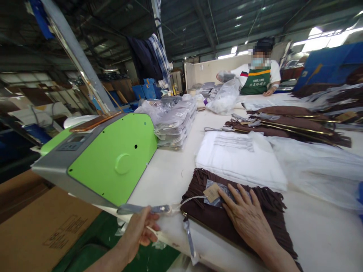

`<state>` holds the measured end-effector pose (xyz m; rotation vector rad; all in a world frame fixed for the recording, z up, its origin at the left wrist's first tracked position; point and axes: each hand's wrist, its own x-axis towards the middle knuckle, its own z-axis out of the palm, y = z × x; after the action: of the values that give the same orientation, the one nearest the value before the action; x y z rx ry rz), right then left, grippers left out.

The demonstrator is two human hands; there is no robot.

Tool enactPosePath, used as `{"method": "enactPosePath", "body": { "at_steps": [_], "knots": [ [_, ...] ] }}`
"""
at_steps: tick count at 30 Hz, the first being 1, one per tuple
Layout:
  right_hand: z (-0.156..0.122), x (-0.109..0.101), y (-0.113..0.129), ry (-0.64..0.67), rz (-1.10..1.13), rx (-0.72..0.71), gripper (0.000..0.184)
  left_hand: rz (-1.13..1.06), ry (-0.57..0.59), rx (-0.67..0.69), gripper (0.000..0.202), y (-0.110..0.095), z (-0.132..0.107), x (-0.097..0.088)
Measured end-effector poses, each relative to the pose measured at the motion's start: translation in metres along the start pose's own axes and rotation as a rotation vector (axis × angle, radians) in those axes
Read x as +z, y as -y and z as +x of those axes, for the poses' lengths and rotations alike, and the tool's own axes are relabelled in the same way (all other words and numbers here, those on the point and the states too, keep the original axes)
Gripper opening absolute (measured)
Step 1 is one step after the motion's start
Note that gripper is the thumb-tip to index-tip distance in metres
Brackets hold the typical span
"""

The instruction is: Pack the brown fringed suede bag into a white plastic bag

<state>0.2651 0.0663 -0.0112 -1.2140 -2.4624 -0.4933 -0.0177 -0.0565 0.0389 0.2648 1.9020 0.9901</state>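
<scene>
A dark brown fringed zip pouch (pixel 210 218) lies at the table's near edge. My right hand (pixel 249 215) rests flat on it, fingers spread, beside a brown cardboard tag (pixel 212 192) and a clear plastic packet (pixel 210 184). From the pouch's left corner a plastic-wrapped wrist strap (pixel 161 209) stretches left. My left hand (pixel 140 228) has its thumb and curled fingers closed around this strap. A wrapped zip pull (pixel 189 238) hangs down over the table edge. Just behind the pouch is a folded white cloth or bag (pixel 235 156) with grey printed lines.
A green and grey machine (pixel 113 162) stands at the left, beside a stack of plastic-bagged grey items (pixel 176 121). More brown pouches (pixel 295 126) and clear plastic (pixel 320 166) lie right. A co-worker in a green apron (pixel 255 81) stands across the table. A cardboard box (pixel 56 223) sits lower left.
</scene>
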Motion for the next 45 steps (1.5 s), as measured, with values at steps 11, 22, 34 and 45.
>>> {"method": "enactPosePath", "body": {
  "at_steps": [11, 22, 34, 45],
  "knots": [
    [-0.001, -0.001, 0.001, 0.037, 0.045, 0.033, 0.046, 0.702, -0.018, 1.028, 0.041, -0.053, -0.009, 0.088],
    [-0.006, -0.008, -0.006, -0.104, 0.428, 0.2, 0.059, 0.993, 0.203, 1.219, 0.037, -0.028, 0.001, 0.143],
    [-0.019, -0.032, -0.013, -0.166, 0.222, -0.057, 0.039, 1.369, 0.288, 1.3, 0.053, -0.04, -0.013, 0.134],
    [0.04, 0.015, -0.128, 0.066, 0.629, 0.552, 0.024, 0.939, 0.273, 1.268, 0.014, -0.141, 0.101, 0.186]
  ]
}}
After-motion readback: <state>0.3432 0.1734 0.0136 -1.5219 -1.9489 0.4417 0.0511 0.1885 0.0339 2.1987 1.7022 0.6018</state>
